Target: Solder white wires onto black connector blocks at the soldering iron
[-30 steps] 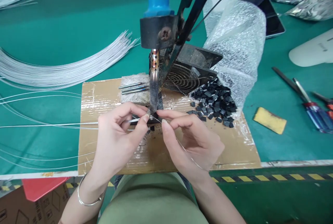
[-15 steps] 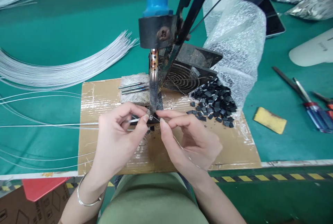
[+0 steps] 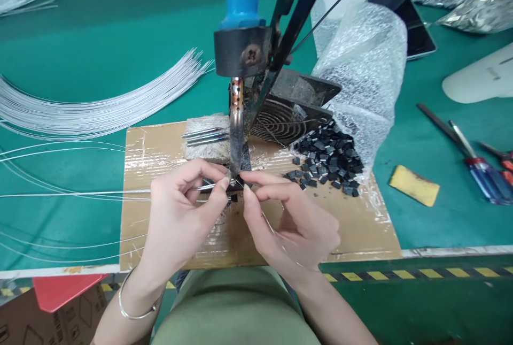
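Under the tip of a blue-handled soldering iron [image 3: 236, 142], both hands meet over a cardboard sheet [image 3: 160, 238]. My left hand [image 3: 188, 206] pinches a thin white cable [image 3: 100, 192] with a bright metal end, close to the iron tip. My right hand [image 3: 290, 216] is closed in a pinch on a thin solder wire [image 3: 288, 255], which reaches the tip and trails down over the palm. The exact contact at the tip is hidden by the fingertips. Several metal rods [image 3: 206, 136] lie on a whitish block behind my left hand.
Small black pieces [image 3: 334, 155] are heaped right of a black fan [image 3: 280, 120]. White cables [image 3: 132, 107] curve at the left. Bubble wrap [image 3: 364, 72], a yellow sponge [image 3: 414, 185], a screwdriver [image 3: 484, 179] and a tablet [image 3: 404, 18] are at the right.
My right hand has shifted slightly left, its thumb nearer the iron tip. My left hand has barely moved and keeps its pinch. The view has shifted slightly.
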The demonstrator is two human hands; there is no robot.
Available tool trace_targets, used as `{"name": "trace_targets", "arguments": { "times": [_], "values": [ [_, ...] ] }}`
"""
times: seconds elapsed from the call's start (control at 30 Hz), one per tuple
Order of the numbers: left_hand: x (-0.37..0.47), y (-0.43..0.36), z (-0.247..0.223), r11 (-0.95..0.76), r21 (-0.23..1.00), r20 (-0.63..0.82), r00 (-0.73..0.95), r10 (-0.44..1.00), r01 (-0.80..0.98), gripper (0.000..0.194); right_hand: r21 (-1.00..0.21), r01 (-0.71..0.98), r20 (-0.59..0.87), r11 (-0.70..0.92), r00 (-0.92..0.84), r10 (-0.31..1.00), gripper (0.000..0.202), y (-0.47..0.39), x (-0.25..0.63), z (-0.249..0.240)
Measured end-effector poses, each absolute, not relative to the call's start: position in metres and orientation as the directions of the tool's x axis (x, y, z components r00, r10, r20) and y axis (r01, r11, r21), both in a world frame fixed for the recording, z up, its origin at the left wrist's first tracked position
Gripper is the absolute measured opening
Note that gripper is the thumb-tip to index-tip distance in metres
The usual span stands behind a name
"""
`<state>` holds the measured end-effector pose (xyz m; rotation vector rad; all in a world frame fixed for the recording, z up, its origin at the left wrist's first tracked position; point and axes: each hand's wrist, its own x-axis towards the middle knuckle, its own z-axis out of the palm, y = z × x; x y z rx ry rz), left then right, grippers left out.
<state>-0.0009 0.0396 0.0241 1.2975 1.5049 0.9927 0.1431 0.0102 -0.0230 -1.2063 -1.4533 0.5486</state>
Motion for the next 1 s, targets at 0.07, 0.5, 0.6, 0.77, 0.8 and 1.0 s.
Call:
{"name": "trace_targets", "arguments": {
  "times": [0.07,0.5,0.6,0.77,0.8,1.0],
  "values": [
    [-0.0007,0.0402,0.0242,0.130,0.949,-0.119,-0.057,0.991,0.286,0.012,-0.838,0.397,0.456,0.375,0.131,0.880,0.025,0.0106,0.1431,-0.0222],
    [-0.0005,0.0390,0.0210,0.115,0.954,-0.104,-0.056,0.993,0.277,0.013,-0.776,0.485,0.523,0.403,0.138,0.841,0.019,0.0143,0.1401,-0.0178],
    [-0.0003,0.0401,0.0220,0.120,0.950,-0.106,-0.063,0.992,0.289,0.014,-0.778,0.472,0.526,0.414,0.129,0.841,0.020,0.0141,0.1408,-0.0187],
    [-0.0004,0.0397,0.0218,0.123,0.951,-0.111,-0.057,0.992,0.284,0.014,-0.773,0.490,0.519,0.403,0.124,0.846,0.019,0.0145,0.1409,-0.0180],
    [-0.0005,0.0392,0.0215,0.121,0.952,-0.110,-0.055,0.992,0.282,0.014,-0.773,0.490,0.520,0.403,0.125,0.845,0.019,0.0146,0.1408,-0.0176],
    [-0.0012,0.0374,0.0205,0.098,0.957,-0.089,-0.044,0.995,0.274,0.014,-0.766,0.494,0.534,0.411,0.132,0.835,0.019,0.0151,0.1404,-0.0165]
  ]
}}
